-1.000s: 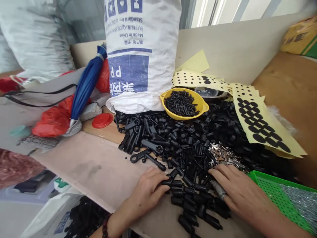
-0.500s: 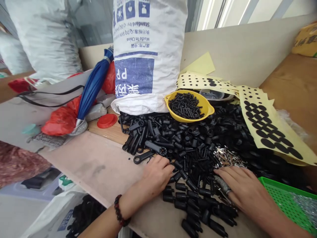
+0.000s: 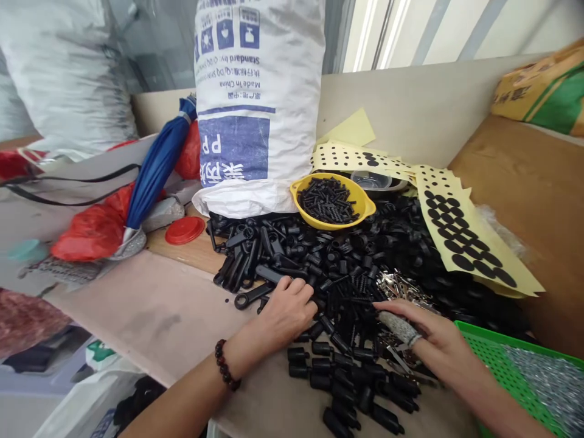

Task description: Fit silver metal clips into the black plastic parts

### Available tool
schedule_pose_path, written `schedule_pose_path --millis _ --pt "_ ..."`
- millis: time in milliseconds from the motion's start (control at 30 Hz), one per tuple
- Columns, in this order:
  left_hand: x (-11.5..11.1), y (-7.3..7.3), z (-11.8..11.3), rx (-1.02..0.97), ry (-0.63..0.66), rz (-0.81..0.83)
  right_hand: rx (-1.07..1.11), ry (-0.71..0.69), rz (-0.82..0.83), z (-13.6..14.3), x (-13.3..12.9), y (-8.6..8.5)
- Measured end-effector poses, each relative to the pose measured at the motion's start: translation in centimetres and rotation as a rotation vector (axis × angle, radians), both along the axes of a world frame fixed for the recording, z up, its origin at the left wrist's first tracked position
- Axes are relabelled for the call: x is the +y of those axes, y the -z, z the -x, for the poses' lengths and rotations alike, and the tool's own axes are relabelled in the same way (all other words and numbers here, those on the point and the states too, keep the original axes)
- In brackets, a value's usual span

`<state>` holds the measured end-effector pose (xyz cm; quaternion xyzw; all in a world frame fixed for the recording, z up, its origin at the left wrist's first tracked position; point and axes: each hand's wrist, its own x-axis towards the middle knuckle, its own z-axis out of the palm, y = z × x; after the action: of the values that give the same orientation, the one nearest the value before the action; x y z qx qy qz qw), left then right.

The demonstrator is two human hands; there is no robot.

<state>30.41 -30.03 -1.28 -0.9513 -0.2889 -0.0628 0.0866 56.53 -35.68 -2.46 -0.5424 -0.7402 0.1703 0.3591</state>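
Observation:
My left hand (image 3: 288, 309) wears a dark beaded bracelet and rests on the near left edge of a heap of black plastic parts (image 3: 328, 261). Its fingers curl down and hide whatever they hold. Beside it lie black crank-like arms with ring ends (image 3: 250, 296). My right hand (image 3: 426, 325) has a thumb wrapped in grey material. Thumb and index finger come together at some black ribbed pegs (image 3: 358, 302); anything between the tips is too small to make out. Shiny metal pieces (image 3: 401, 289) lie just behind that hand. Black cylinders with narrow tips (image 3: 344, 377) lie between my forearms.
A yellow basket (image 3: 368, 208) of ribbed black pegs stands behind the heap, against a large white sack (image 3: 260, 146). Right are a green tray (image 3: 483, 359) of small metal parts and sticker sheets (image 3: 456, 213). A red lid (image 3: 185, 230) and blue umbrella (image 3: 157, 161) lie left.
The view has swung slightly right, so the scene sits further left. My right hand has turned, its index finger and thumb now pointing left at the pegs. My left hand stays at the heap's edge.

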Motion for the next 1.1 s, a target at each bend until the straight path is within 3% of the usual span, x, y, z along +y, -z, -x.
schedule_pose_path --millis 167,467,700,833,967,1100 --pt "0.4 0.1 0.3 -0.072 0.004 0.060 0.218 -0.038 0.142 1.9 0.2 -1.0" --pt "0.1 0.2 -0.4 -0.027 -0.035 0.153 0.227 -0.036 0.176 3.4 0.4 -1.7" --pt "-0.3 -0.9 -0.3 -0.284 0.000 0.252 0.244 -0.105 0.113 4.9 0.3 -2.3" --pt "-1.3 -1.8 -0.9 -0.484 0.062 0.423 0.185 -0.166 -0.001 5.1 -0.3 -2.2" --pt "-2.2 -2.0 -1.7 -0.713 -0.051 0.681 0.052 -0.199 -0.121 4.5 -1.2 -1.9" --pt "-2.7 -1.5 -2.2 -0.821 -0.142 0.912 -0.134 -0.209 -0.178 3.7 -1.8 -2.1"
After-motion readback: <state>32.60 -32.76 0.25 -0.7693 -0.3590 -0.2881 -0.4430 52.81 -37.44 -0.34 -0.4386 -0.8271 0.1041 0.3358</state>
